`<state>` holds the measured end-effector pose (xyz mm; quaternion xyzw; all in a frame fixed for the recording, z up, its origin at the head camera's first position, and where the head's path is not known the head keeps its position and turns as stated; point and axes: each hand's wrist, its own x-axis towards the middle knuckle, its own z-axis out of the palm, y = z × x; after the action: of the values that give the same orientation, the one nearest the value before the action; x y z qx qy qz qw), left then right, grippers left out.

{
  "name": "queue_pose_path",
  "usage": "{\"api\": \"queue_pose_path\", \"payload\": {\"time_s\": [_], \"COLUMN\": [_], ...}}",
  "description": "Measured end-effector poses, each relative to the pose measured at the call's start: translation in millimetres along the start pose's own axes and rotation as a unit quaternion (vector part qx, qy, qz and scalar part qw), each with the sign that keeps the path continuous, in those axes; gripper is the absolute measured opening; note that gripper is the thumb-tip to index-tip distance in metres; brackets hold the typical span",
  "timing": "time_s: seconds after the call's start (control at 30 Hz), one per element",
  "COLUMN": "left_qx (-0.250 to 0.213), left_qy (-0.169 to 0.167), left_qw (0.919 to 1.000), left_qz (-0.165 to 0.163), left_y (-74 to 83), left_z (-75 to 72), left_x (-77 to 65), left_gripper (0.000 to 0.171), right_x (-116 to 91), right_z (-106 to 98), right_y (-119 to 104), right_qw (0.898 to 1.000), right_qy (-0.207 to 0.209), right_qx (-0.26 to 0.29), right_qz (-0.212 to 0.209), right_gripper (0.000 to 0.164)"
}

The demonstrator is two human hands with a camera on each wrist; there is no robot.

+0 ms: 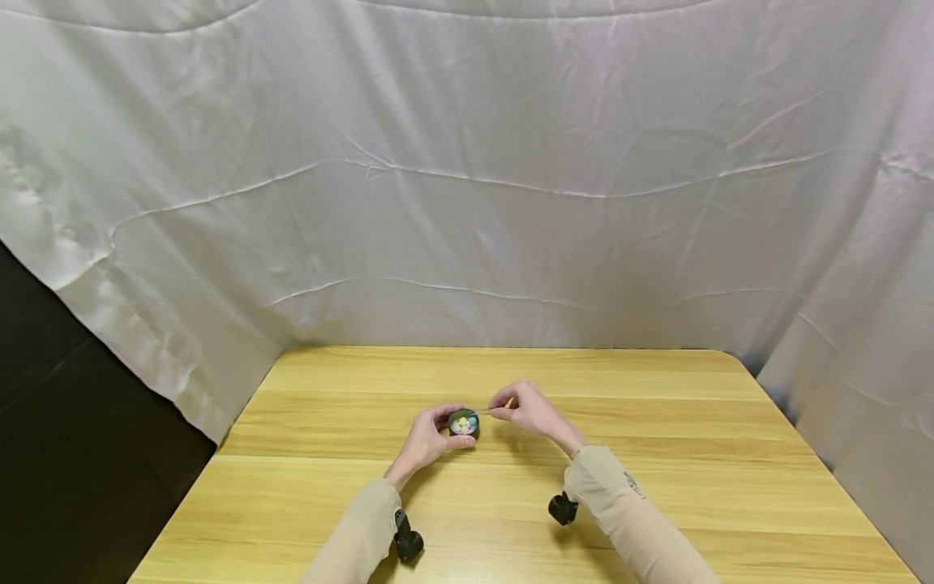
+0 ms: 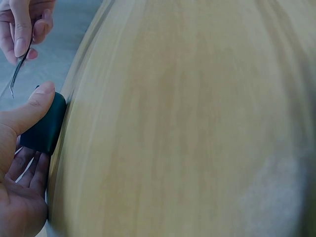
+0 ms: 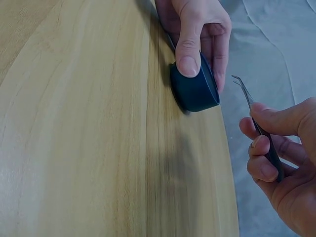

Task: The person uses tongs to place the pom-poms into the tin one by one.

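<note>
A small dark round cup (image 3: 197, 96) stands on the wooden table, with several little pastel balls (image 1: 464, 423) inside, yellow and blue among them. My left hand (image 1: 425, 440) grips this cup from its left side, thumb on the near wall and fingers round the far one. In my right hand (image 1: 531, 410) are thin metal tweezers (image 3: 247, 95), pinched between thumb and fingers. Their bent tips point at the cup from the right, close to its rim in the head view. The right wrist view shows the two tips slightly apart, with nothing visible between them.
The wooden table (image 1: 328, 503) has rounded far corners. Behind it and along the right hangs a pale grey curtain (image 1: 511, 243). A black surface (image 1: 73, 422) lies at the left. Black wrist cameras hang under the left sleeve (image 1: 357, 519) and the right sleeve (image 1: 627, 511).
</note>
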<state>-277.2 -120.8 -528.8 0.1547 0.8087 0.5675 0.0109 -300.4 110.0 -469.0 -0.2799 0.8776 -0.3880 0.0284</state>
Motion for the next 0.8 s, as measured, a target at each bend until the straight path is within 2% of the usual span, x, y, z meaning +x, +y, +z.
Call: {"api": "queue_pose_path", "payload": {"time_s": [0.3,0.6,0.7,0.8], "left_qx": [0.001,0.016,0.018,0.021], "left_qy": [-0.003,-0.006,-0.005,-0.003], "left_qw": [1.0000,0.9998,0.9998,0.9998], "left_qz": [-0.002,-0.001,-0.003,-0.002], "left_y": [1.2,1.5,1.7,1.9], "left_z": [-0.8,-1.0,-0.8,-0.9], "left_x": [-1.0,-1.2,-1.3,-1.3], "left_gripper": [0.056,0.057,0.057,0.058], "right_x": [-6,-24,-32,-41], "right_z": [-3,-13,-18,-23], "right_y": [11,38,48,56], "right_qw": [1.000,0.999,0.999,0.998], "right_qy": [0.014,0.042,0.045,0.049], "right_qx": [0.008,0.007,0.008,0.009], "right_qz": [-0.004,-0.002,0.009,0.041], "right_gripper": [0.012,0.012,0.012,0.011]}}
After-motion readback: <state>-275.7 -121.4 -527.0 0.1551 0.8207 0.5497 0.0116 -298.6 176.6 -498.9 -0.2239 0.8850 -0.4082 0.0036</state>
